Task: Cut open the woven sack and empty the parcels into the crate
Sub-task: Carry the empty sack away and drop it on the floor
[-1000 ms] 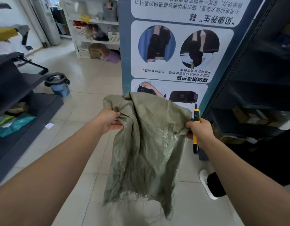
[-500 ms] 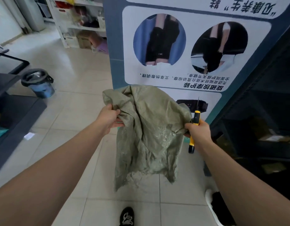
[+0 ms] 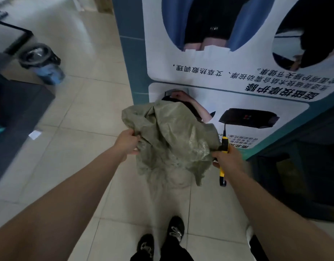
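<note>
A limp, crumpled grey-green woven sack (image 3: pixel 171 140) hangs in front of me above the tiled floor. My left hand (image 3: pixel 127 143) grips its left edge. My right hand (image 3: pixel 227 160) holds its right edge and also grips a yellow and black utility knife (image 3: pixel 223 162), blade pointing up. The sack's frayed lower edge dangles between my arms. No parcels and no crate are in view.
A tall blue and white poster board (image 3: pixel 228 72) stands just behind the sack. Dark shelving (image 3: pixel 303 166) is at the right, a dark low platform (image 3: pixel 17 113) at the left. A blue bin (image 3: pixel 43 65) sits on the floor behind it. My black shoes (image 3: pixel 162 240) show below.
The view has tilted down, so my shoes now show. The sack is bunched shorter and higher between my hands, which keep their grips.
</note>
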Motion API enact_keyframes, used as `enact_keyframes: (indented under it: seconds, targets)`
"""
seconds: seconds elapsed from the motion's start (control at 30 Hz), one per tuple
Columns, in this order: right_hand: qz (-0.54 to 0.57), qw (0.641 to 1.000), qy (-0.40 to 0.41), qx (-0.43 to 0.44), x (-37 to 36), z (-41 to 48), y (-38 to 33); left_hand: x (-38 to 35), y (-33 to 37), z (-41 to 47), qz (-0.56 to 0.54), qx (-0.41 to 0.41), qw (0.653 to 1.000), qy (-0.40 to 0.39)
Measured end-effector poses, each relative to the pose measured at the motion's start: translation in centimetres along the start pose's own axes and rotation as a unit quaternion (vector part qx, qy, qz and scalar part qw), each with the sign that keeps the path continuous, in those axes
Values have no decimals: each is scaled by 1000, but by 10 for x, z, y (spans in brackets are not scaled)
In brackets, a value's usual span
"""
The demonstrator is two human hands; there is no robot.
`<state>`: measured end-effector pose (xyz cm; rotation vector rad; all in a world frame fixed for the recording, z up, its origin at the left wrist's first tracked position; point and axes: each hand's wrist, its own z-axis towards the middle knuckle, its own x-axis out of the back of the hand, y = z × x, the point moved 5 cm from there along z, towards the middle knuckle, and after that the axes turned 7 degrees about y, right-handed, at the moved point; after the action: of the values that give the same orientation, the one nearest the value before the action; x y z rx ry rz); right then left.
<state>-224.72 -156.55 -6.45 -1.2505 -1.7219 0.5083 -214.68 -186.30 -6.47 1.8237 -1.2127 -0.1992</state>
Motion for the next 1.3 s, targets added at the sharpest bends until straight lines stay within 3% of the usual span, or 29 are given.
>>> enact_keyframes:
  seconds: [0.2,0.43,0.63,0.73,0.87,1.07,1.3]
  targets:
    - [-56,998,-16,-17,-43,71,42,-42,-49,61,34,44,998,19]
    - [-112,993,8,-37,-89,136,109,-77,-128,138,152,77,985,1]
    - [-172,982,-17,-77,-130,173,157,-94,-170,171,63,143,986,-63]
    - [-187,977,-45,-90,-144,170,163,-100,-177,173,96,126,980,-120]
    - [-208,971,-73,-91,-150,152,156,-98,-177,164,119,140,976,-119]
    - [-245,963,-99,-52,-139,121,126,-80,-141,138,307,13,944,-118]
    - [-312,943,-109,28,-114,67,60,-53,-75,89,464,-110,872,-116]
